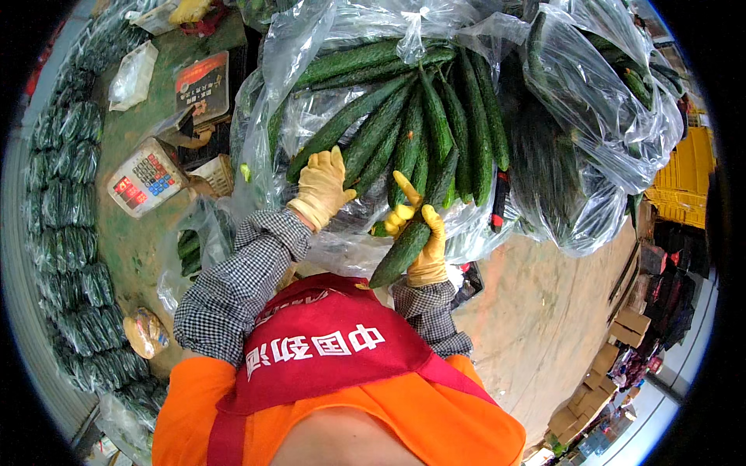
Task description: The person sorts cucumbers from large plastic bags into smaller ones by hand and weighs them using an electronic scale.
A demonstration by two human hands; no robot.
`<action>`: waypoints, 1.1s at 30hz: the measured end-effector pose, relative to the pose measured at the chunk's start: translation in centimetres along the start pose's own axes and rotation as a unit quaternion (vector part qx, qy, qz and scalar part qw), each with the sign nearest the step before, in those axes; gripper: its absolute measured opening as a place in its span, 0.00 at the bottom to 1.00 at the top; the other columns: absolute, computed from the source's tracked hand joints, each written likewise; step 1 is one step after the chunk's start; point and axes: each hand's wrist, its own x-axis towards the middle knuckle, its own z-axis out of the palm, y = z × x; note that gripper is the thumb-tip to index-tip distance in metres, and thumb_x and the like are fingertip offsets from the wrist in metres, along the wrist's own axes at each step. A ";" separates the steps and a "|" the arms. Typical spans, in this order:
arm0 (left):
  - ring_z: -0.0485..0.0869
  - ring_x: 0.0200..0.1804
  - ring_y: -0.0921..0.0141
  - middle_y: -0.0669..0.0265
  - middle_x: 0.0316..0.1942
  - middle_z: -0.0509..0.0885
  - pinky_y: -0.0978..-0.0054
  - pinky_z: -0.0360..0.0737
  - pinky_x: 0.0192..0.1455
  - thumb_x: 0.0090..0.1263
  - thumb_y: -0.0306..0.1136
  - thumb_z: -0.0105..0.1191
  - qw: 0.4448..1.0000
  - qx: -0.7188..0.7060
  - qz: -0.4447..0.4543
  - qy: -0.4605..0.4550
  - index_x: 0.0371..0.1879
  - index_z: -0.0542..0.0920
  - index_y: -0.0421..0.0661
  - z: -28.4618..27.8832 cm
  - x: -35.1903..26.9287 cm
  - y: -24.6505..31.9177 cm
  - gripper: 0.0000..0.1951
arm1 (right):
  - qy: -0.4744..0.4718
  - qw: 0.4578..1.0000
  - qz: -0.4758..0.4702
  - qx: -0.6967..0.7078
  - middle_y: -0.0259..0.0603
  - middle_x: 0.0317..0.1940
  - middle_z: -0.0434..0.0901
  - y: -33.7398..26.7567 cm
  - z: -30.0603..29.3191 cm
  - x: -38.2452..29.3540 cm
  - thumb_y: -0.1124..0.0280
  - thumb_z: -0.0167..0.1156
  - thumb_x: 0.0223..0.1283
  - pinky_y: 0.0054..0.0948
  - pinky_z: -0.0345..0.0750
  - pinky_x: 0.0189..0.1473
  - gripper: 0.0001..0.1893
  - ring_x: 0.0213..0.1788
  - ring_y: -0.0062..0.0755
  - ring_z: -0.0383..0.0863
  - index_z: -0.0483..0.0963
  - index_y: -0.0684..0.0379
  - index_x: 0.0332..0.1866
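My right hand (428, 242), in a yellowed glove, is wrapped around a dark green cucumber (402, 253) that slants toward my apron, its index finger pointing out along the pile. Several more long cucumbers (376, 125) fan out in front of me on clear plastic sheeting (332, 250). My left hand (322, 187), gloved too, lies against the near ends of the leftmost cucumbers with its thumb spread to the right. Whether it grips one of them is hidden by the back of the glove.
A large clear bag (583, 145) packed with cucumbers stands at the right. To the left on the floor are a scale display with keypad (145, 177) and a white plastic container (133, 76). Wrapped bundles (64, 227) line the left wall; yellow crates (685, 175) and cardboard boxes (583, 402) are at far right.
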 end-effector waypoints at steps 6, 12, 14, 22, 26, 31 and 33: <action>0.80 0.43 0.73 0.62 0.45 0.81 0.78 0.77 0.46 0.58 0.38 0.61 0.451 -0.850 -0.142 -0.233 0.53 0.73 0.36 -6.2 -4.9 -4.7 0.26 | -0.045 0.998 0.032 -0.038 0.58 0.64 0.62 0.7 1.1 0.6 0.51 0.61 0.45 0.44 0.69 0.61 0.49 0.63 0.45 0.67 0.49 0.65 0.70; 0.80 0.44 0.76 0.64 0.46 0.80 0.79 0.78 0.46 0.62 0.41 0.58 0.533 -0.800 -0.002 -0.274 0.56 0.72 0.36 -5.4 -9.4 -4.6 0.27 | -0.114 0.991 0.068 0.025 0.56 0.63 0.63 4.7 3.2 3.0 0.48 0.58 0.49 0.44 0.66 0.63 0.49 0.60 0.45 0.70 0.45 0.61 0.72; 0.80 0.45 0.75 0.64 0.47 0.80 0.79 0.76 0.49 0.66 0.44 0.55 0.540 -0.766 -0.046 -0.344 0.57 0.71 0.37 -6.9 -9.7 -4.3 0.27 | -0.141 0.987 0.056 0.057 0.61 0.60 0.65 5.0 3.6 3.4 0.50 0.59 0.51 0.47 0.69 0.61 0.48 0.58 0.48 0.73 0.41 0.55 0.73; 0.72 0.54 0.63 0.50 0.53 0.72 0.67 0.68 0.57 0.63 0.49 0.55 0.987 -0.143 -0.052 0.050 0.64 0.62 0.40 0.0 -0.8 -2.7 0.35 | -0.111 0.992 -0.044 0.027 0.66 0.63 0.59 2.7 3.6 -0.4 0.40 0.61 0.46 0.48 0.76 0.55 0.54 0.58 0.57 0.71 0.37 0.47 0.74; 0.71 0.57 0.61 0.47 0.55 0.70 0.66 0.68 0.61 0.58 0.38 0.60 0.942 -0.318 -0.075 0.077 0.66 0.58 0.39 2.9 1.4 -3.0 0.38 | -0.090 0.996 -0.025 -0.007 0.67 0.63 0.59 1.2 2.7 -1.8 0.40 0.62 0.46 0.46 0.76 0.54 0.53 0.59 0.59 0.70 0.41 0.50 0.73; 0.74 0.54 0.69 0.59 0.53 0.76 0.75 0.70 0.60 0.59 0.27 0.55 0.489 -0.859 -0.071 -0.133 0.62 0.65 0.36 -5.1 -2.0 -4.5 0.30 | -0.069 0.996 -0.027 -0.048 0.66 0.61 0.61 0.9 2.7 -1.7 0.41 0.63 0.45 0.45 0.75 0.56 0.50 0.59 0.56 0.70 0.51 0.61 0.69; 0.72 0.58 0.71 0.60 0.58 0.73 0.74 0.66 0.63 0.58 0.26 0.55 0.570 -0.821 -0.004 -0.037 0.65 0.62 0.37 -8.6 -4.4 -3.3 0.33 | -0.079 0.993 -0.024 -0.090 0.60 0.60 0.65 1.3 4.0 -0.7 0.41 0.64 0.46 0.43 0.72 0.59 0.49 0.59 0.51 0.70 0.54 0.63 0.68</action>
